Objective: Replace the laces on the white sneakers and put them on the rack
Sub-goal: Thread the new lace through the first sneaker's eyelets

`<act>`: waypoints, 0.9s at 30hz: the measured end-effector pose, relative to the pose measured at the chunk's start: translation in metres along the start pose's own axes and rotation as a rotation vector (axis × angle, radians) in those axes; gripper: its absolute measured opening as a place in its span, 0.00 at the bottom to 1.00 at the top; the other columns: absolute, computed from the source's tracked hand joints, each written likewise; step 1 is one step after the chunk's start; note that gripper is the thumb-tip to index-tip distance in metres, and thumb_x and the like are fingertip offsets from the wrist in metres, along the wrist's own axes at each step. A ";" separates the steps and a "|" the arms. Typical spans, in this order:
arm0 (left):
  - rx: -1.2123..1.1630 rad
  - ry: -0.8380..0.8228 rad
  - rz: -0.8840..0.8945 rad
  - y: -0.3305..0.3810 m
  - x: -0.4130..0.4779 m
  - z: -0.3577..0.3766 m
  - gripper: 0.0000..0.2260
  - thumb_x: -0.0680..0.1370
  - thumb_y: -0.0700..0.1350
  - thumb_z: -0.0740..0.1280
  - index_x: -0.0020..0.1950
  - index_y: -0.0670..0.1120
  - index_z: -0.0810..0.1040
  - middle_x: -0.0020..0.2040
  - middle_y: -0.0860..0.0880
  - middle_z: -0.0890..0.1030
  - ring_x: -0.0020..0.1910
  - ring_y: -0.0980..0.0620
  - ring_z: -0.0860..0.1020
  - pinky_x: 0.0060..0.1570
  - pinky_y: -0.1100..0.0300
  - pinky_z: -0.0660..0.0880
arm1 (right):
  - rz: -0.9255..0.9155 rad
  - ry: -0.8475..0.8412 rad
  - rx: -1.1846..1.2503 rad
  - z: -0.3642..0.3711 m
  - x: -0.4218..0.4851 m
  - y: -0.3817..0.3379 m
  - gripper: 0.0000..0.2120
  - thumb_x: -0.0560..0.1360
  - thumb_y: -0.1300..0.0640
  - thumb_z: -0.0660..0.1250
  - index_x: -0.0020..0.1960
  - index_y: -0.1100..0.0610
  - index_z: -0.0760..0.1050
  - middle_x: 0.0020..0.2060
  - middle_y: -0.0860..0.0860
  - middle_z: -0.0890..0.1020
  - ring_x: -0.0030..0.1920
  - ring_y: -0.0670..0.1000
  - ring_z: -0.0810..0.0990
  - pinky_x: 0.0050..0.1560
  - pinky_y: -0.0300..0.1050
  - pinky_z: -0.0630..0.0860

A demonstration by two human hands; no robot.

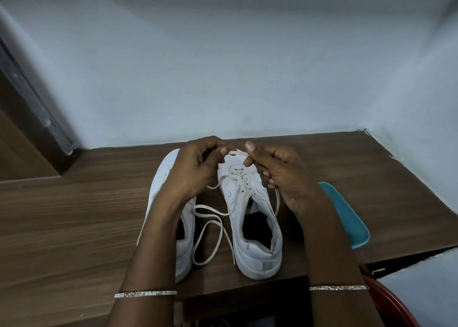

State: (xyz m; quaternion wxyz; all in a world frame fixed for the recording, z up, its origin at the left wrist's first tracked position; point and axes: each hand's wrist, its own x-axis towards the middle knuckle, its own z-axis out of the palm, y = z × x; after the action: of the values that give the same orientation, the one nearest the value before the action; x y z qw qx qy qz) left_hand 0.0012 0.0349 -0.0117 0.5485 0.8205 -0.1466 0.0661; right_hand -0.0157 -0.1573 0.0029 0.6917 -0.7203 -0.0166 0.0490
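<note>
Two white sneakers stand side by side on the wooden table, toes toward the wall. The right sneaker has a cream lace threaded through its upper eyelets, with long loose ends trailing between the shoes. The left sneaker is partly hidden under my left forearm. My left hand and my right hand hover above the toe of the right sneaker, each pinching one end of a short stretch of lace held taut between them.
A teal plastic tray lies on the table right of the shoes, partly under my right wrist. A pale wall rises behind the table. A red rounded object shows at the bottom right, and a dark door frame stands at the left.
</note>
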 end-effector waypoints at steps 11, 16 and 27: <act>0.551 0.479 -0.231 -0.038 0.002 -0.024 0.08 0.82 0.38 0.63 0.50 0.38 0.82 0.46 0.39 0.83 0.46 0.36 0.78 0.40 0.53 0.66 | 0.059 0.151 0.003 -0.037 0.005 0.019 0.18 0.76 0.44 0.70 0.43 0.60 0.85 0.25 0.47 0.69 0.26 0.45 0.65 0.29 0.38 0.66; 0.568 0.349 -0.082 -0.033 0.003 -0.020 0.08 0.80 0.38 0.65 0.53 0.43 0.84 0.50 0.42 0.83 0.52 0.42 0.80 0.47 0.56 0.70 | 0.030 0.078 0.049 -0.032 0.006 0.022 0.09 0.81 0.58 0.66 0.52 0.64 0.82 0.33 0.51 0.83 0.33 0.48 0.77 0.36 0.38 0.74; -0.061 -0.171 0.050 0.008 -0.002 0.017 0.10 0.81 0.39 0.64 0.61 0.45 0.79 0.49 0.46 0.84 0.50 0.49 0.83 0.53 0.52 0.78 | -0.020 0.128 -0.001 0.002 0.004 0.008 0.10 0.68 0.57 0.80 0.43 0.62 0.84 0.34 0.55 0.86 0.31 0.46 0.77 0.33 0.36 0.72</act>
State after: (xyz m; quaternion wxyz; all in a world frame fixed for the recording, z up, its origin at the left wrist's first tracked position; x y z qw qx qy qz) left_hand -0.0037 0.0168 -0.0118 0.5569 0.8022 -0.2150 0.0052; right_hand -0.0125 -0.1553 -0.0051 0.6913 -0.7223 0.0204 -0.0041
